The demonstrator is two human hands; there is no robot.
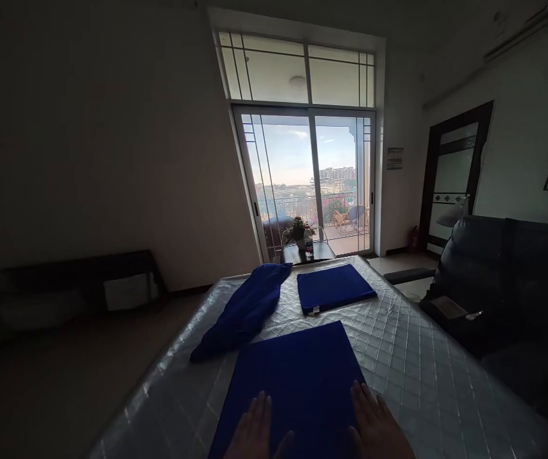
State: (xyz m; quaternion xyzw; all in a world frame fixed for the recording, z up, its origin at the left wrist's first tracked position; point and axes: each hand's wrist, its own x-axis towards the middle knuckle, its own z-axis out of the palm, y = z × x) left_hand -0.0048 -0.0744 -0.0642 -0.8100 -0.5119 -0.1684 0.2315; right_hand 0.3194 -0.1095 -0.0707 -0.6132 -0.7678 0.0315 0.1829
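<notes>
A flat, folded blue cloth [302, 363] lies on the quilted silver-grey table cover [412, 357] right in front of me. On its near left part rests my left hand [253, 428], fingers stretched out and thumb apart. My right hand [375, 422] lies flat along the cloth's right edge, fingers extended. Neither hand grasps anything. Beyond this cloth is a smaller folded blue cloth [335, 288] with a white tag at its near edge. To its left a loose, crumpled blue cloth [247, 309] stretches diagonally. Both wrists run out of the bottom of the view.
Past the table's far end, a small dark table [319, 252] carries a potted plant [298, 229] and a water bottle [308, 242], before a glass sliding door [283, 172]. A black armchair [508, 287] stands at the right. A low dark bench-like piece [82, 268] is along the left wall.
</notes>
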